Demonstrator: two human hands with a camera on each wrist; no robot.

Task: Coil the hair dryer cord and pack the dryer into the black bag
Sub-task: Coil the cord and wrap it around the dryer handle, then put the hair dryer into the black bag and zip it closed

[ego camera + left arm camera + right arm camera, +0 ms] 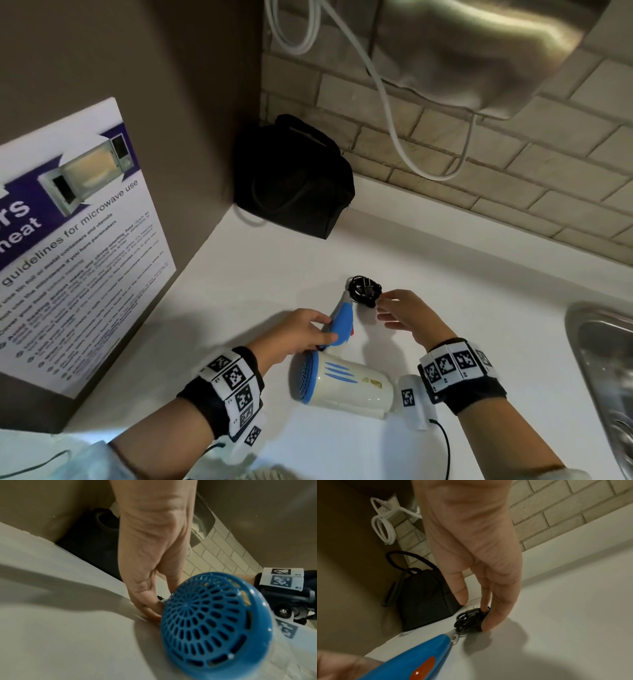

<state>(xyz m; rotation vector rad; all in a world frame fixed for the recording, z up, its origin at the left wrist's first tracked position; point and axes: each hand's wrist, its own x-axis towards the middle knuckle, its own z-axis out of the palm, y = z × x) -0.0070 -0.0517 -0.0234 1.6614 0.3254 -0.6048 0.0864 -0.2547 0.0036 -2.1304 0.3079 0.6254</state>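
Note:
A cream hair dryer point(349, 383) with a blue rear grille point(211, 619) lies on the white counter point(445, 274). My left hand point(323, 330) grips its blue handle point(412, 660), thumb on top and fingers underneath. The black cord is bundled into a small coil point(363, 291) just past the handle's end. My right hand point(383, 310) is beside the coil point(467, 622) with straight fingers; fingertips point(485, 607) touch it and the thumb stays apart. The black bag point(294, 181) stands in the far corner, handles up, apart from both hands.
A steel sink point(603, 370) lies at the right edge. A microwave poster point(75, 240) leans on the brown wall at left. White cables point(394, 113) hang down the brick-tile wall under a steel appliance point(479, 44).

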